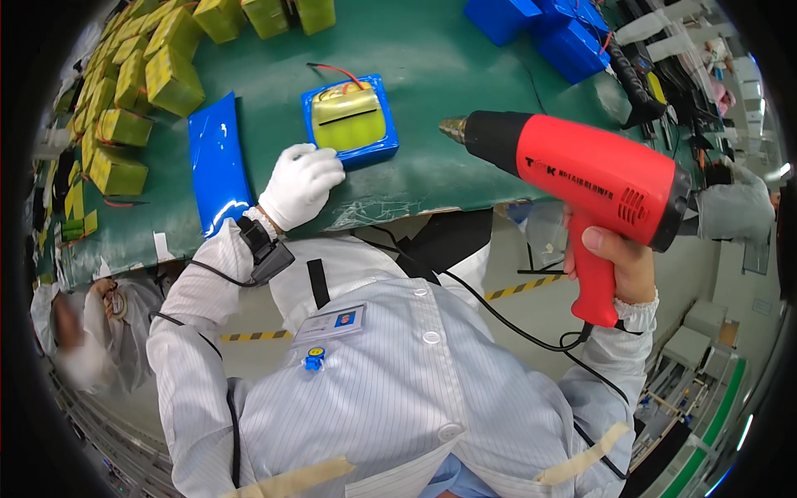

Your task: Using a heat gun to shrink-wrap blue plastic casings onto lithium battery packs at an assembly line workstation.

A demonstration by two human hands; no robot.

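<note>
My right hand (616,259), bare, is wrapped around the handle of a red heat gun (581,170). The gun's metal nozzle points left toward a battery pack (353,124), with a gap of bench between them. Blue shrink film covers the pack's sides and rim, while its yellow-green top shows through the opening, with a black line across it. Red and black wires come out at the pack's far side. In a white glove, my left hand (303,187) has its fingers curled against the pack's near left corner; some fingertips are hidden.
A flat blue film sleeve (219,162) lies left of my left hand. Several yellow battery packs (174,80) crowd the bench's far left, and blue-wrapped packs (573,50) sit at the far right. The gun's black cord (498,314) loops below the green bench (432,178). Another person (91,332) is at left.
</note>
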